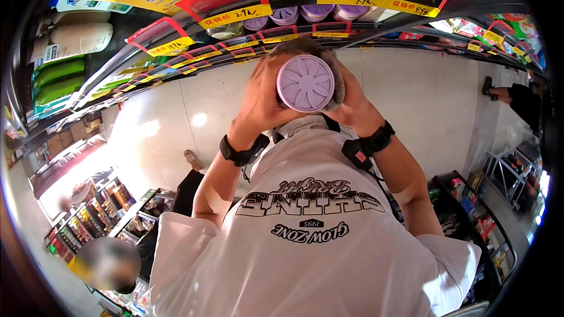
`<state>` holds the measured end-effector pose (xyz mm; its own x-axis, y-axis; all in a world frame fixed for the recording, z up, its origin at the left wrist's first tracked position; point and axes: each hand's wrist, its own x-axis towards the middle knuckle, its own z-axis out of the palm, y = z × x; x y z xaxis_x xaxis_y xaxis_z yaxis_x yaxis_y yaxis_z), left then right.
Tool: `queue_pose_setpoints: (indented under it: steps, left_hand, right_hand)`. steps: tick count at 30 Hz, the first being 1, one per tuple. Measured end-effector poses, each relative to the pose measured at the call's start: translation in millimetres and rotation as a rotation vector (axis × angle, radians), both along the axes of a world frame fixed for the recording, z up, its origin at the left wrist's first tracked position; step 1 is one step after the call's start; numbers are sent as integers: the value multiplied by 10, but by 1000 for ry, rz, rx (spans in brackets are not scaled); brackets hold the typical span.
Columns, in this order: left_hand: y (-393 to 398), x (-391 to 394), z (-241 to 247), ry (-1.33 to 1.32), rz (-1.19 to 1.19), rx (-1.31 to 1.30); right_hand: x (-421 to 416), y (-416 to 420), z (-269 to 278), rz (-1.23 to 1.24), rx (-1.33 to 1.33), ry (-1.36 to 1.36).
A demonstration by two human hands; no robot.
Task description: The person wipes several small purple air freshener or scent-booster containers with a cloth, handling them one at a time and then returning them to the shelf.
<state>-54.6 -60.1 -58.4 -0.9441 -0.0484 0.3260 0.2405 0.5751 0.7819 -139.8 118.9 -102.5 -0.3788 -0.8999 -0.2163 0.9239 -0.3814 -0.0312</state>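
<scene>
A round container with a pale purple, flower-patterned lid [306, 83] is held up in front of my chest, lid towards the camera. My left hand [259, 92] wraps around its left side. On the other side, my right hand [354, 101] holds a grey cloth [339, 80] against the container. The container's body is mostly hidden behind the lid and hands. Similar purple-lidded containers [284, 15] stand on the shelf just beyond my hands.
Store shelves with packaged goods and yellow price tags [235, 15] curve across the top. Pale floor tiles [396, 79] lie below. A person [108, 264] is at the lower left, another person's leg [498, 92] at the right. A dark rack [476, 224] stands at the lower right.
</scene>
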Motion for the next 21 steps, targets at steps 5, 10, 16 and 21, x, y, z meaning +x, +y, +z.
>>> queue_pose_setpoints:
  steps: [5,10,16,21]
  left_hand:
    - [53,20,114,-35,-167,49]
    - [34,293,-129,-137,5,862]
    - [-576,48,-595,-183,239,559]
    - [-733,-309,-846,-82,376,191]
  right_hand:
    - [61,272,-254,-68,330,312]
    - [11,359,-330,13,232,-116]
    - [51,605,-343,-55,189,-88]
    - [250,820,-500,-195,569,300]
